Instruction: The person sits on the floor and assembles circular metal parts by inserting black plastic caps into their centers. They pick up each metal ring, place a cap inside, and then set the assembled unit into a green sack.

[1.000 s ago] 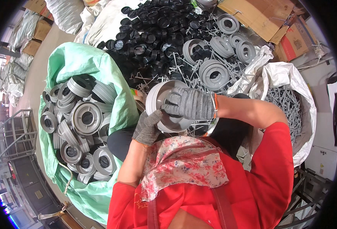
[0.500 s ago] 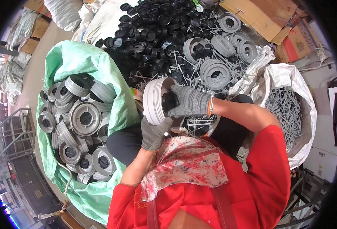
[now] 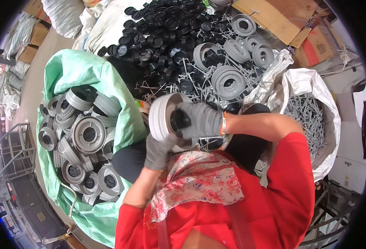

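Note:
In front of my lap, my left hand (image 3: 158,151), in a grey glove, grips the lower edge of a grey ribbed plastic ring (image 3: 159,118), tilted on its side. My right hand (image 3: 204,119), also gloved and smeared by motion, has its fingers at a black round cap (image 3: 179,120) in the ring's open middle. The fingertips are partly hidden inside the ring. Ahead lies a heap of black caps (image 3: 166,25), with thin grey plastic sticks (image 3: 187,72) scattered at its right. Similar grey rings (image 3: 228,82) rest on that heap.
On the left a green woven sack (image 3: 81,62) holds many grey rings with black centres (image 3: 89,134). A white sack (image 3: 330,137) at the right is filled with small grey sticks (image 3: 305,120). Cardboard boxes (image 3: 274,16) stand at the far right; a metal stair frame (image 3: 15,153) is far left.
The ring has tipped slightly and shifted a little left in my hands. My right hand has moved a little left with it, blurred. The whole view has shifted slightly.

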A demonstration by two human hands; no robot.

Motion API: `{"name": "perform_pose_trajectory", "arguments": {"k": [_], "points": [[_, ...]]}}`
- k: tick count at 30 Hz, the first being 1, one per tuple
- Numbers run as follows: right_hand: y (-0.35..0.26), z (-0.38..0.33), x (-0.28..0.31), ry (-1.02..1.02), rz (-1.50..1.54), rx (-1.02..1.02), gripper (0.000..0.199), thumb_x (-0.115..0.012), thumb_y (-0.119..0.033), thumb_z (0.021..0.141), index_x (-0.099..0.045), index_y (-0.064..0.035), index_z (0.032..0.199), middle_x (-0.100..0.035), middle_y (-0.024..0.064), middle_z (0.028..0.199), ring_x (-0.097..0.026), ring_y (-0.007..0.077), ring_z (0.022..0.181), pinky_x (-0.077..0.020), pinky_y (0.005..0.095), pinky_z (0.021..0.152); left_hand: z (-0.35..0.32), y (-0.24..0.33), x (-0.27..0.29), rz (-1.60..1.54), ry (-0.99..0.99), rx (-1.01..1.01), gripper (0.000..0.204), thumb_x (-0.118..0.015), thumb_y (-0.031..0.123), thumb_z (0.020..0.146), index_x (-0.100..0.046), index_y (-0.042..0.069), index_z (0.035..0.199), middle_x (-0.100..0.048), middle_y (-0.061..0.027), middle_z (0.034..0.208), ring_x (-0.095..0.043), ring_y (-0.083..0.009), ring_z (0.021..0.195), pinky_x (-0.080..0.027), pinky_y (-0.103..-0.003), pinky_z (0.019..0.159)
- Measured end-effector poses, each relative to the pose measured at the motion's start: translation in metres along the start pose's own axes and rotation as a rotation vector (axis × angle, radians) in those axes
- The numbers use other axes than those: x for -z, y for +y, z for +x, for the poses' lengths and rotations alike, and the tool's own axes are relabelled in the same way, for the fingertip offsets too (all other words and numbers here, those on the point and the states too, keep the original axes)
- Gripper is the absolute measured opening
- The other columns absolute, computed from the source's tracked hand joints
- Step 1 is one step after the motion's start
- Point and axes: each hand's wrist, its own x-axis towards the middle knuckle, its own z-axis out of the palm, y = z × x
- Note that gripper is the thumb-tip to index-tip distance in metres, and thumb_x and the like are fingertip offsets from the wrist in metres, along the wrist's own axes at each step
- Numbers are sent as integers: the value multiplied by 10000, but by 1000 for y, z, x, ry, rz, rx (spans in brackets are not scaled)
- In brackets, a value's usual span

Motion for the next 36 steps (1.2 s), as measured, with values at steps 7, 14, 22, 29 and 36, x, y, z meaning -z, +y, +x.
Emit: {"name": "perform_pose_trajectory", "arguments": {"k": [7, 14, 22, 29, 36], "points": [[62, 61, 15, -42, -37, -15, 324, -529, -315, 864, -629, -38, 999, -640, 143, 827, -627, 278, 814, -501, 368, 733, -21, 40, 56, 1143, 590, -489, 599, -749, 345, 682, -534, 7, 1128, -601, -99, 1078, -588, -240, 979, -471, -358, 852], [236, 146, 32, 363, -470, -590, 336, -518, -310, 822, -683, -20, 783, -634, 234, 849, -628, 363, 795, -494, 455, 714, -8, 91, 57, 494, 762, -931, 602, -562, -48, 790, -339, -35, 1350, -384, -185, 1376, -382, -285, 1271, -281, -393, 1086], [200, 104, 9, 197, -1677, 363, 154, -505, -75, 726, -627, -70, 633, -580, 107, 560, -585, 216, 535, -462, 332, 472, 53, -3, 9, -56, 169, 43, 533, -602, -35, 801, -401, -57, 1295, -474, -128, 1285, -485, -187, 1152, -382, -296, 987], [74, 3, -25, 104, -957, 529, 210, -531, -244, 816, -535, -54, 727, -511, 85, 638, -533, 204, 551, -400, 335, 410, 99, -68, -9, -570, 203, 225, 355, -613, 168, 835, -530, 12, 1142, -609, -91, 1002, -603, -206, 864, -498, -317, 813], [61, -1, -16, 292, -318, 145, 476, -658, -301, 757, -525, -14, 1113, -544, 177, 990, -577, 324, 831, -482, 396, 687, 57, -55, -11, -329, 121, 131, 396, -631, 109, 814, -518, 16, 1182, -602, -88, 1045, -608, -200, 897, -517, -333, 790]]}}
